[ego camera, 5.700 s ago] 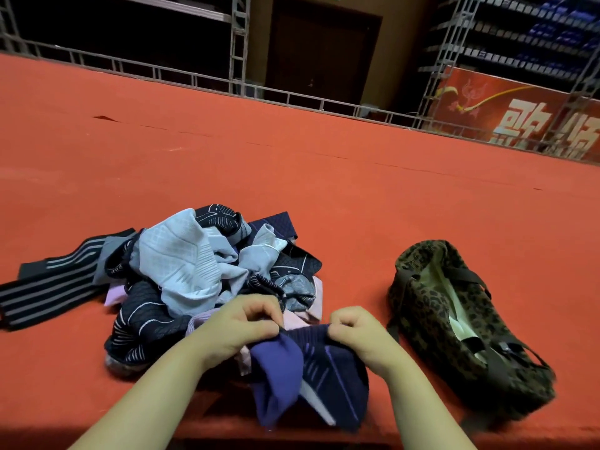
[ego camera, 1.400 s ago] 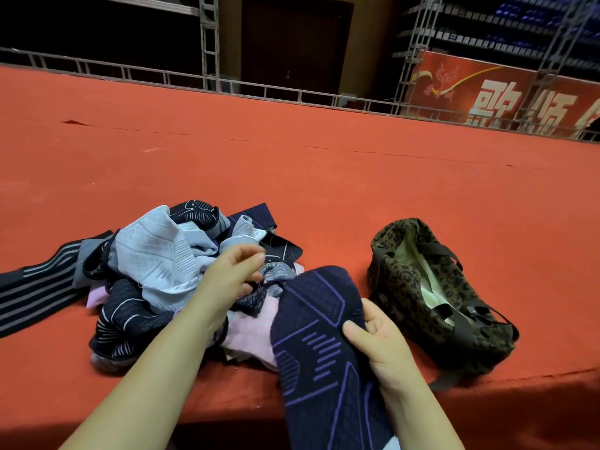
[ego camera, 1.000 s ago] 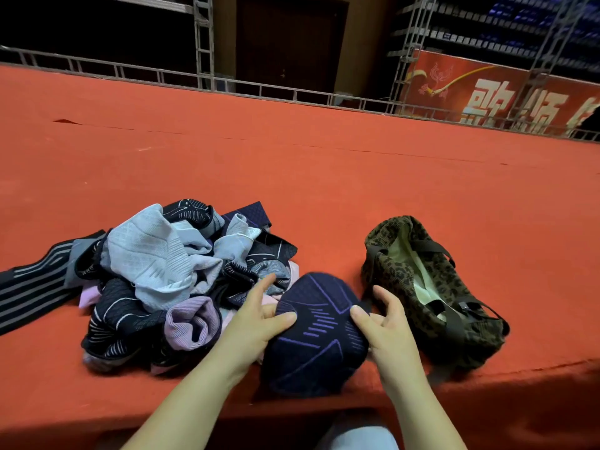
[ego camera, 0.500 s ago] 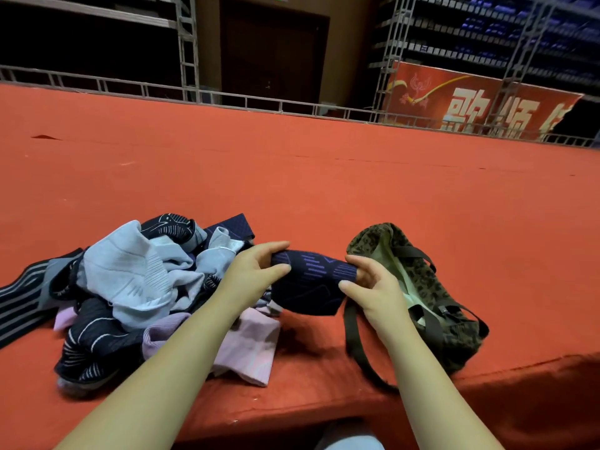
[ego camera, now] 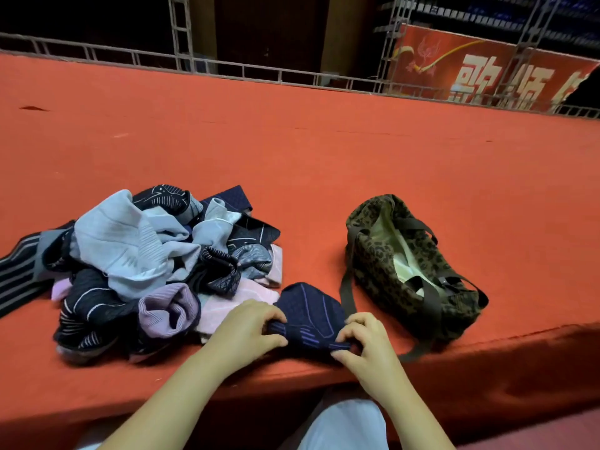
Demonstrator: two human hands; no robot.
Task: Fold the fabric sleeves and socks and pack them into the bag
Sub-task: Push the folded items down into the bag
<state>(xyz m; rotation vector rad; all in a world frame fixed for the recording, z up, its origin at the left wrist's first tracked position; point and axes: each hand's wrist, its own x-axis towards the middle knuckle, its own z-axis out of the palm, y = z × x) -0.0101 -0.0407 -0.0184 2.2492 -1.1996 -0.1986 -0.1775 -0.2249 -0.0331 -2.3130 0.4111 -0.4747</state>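
Near the red carpeted ledge's [ego camera: 324, 157] edge, both the left hand [ego camera: 248, 329] and right hand [ego camera: 363, 342] pinch the folded navy purple-lined sock [ego camera: 308, 311], seemingly squaring it beside the open leopard-print fabric bag [ego camera: 373, 264] for packing

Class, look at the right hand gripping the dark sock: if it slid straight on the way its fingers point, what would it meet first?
The right hand points left across the dark sock, so probably the left hand gripping the other end; depth is hard to judge.

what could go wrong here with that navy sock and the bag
The navy sock is pinched by both the left hand and right hand right at the table's front edge; letting go may drop it or undo the fold. The leopard-print bag mouth looks narrow, with straps across it that might snag the sock.
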